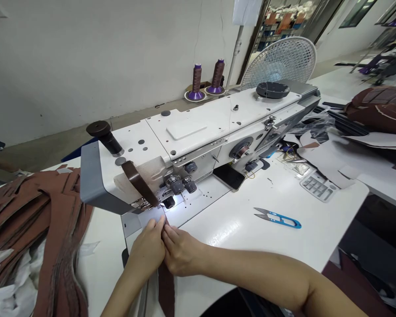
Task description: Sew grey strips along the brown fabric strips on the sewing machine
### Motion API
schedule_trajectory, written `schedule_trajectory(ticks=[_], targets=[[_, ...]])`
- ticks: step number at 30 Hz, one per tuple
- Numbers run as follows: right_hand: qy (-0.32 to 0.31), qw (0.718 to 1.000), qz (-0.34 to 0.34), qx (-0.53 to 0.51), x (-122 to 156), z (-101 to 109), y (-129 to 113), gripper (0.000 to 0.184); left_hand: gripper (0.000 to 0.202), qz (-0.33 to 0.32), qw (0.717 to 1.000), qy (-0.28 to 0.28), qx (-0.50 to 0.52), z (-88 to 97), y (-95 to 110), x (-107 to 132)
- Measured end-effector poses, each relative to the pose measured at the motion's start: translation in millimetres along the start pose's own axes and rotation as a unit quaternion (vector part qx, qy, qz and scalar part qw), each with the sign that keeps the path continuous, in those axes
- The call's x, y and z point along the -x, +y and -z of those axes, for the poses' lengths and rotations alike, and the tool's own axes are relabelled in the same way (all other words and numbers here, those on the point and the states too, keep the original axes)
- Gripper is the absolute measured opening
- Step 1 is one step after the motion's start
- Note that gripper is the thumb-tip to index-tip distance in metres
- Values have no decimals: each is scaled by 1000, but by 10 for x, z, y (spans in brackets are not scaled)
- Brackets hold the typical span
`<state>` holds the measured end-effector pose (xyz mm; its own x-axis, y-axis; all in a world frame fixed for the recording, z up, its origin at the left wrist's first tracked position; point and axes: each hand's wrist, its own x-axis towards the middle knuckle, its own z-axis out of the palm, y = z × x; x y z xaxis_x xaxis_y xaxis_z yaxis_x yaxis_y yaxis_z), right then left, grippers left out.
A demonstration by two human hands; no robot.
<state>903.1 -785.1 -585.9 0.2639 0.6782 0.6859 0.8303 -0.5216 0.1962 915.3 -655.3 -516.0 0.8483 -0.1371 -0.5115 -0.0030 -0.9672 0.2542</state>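
Observation:
A brown strip of material (166,290) runs from the near table edge up toward the needle area of a white sewing machine (198,127). My left hand (150,242) is closed on the strip close to the lit needle plate, its thumb and finger pinching the edge. Right beside it, my right hand (181,248) pinches the same strip, the two hands touching. Between them the strip looks folded, though the fingers hide most of that part. A brown strap-like piece (140,184) slants in front of the machine head above the needle.
Blue thread snips (277,218) lie on the white table to the right. A phone (229,177) rests under the machine arm. Stacked brown pieces (57,229) cover the left side. Two thread cones (197,81) and a fan (280,61) stand behind the machine.

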Motion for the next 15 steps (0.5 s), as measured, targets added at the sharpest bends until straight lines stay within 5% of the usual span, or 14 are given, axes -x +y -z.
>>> schedule_trajectory(ticks=[15], targets=[[19,999,-2,45,-38,-24,-94,25,56,-13,999,44,-21,-65,-96,-48]])
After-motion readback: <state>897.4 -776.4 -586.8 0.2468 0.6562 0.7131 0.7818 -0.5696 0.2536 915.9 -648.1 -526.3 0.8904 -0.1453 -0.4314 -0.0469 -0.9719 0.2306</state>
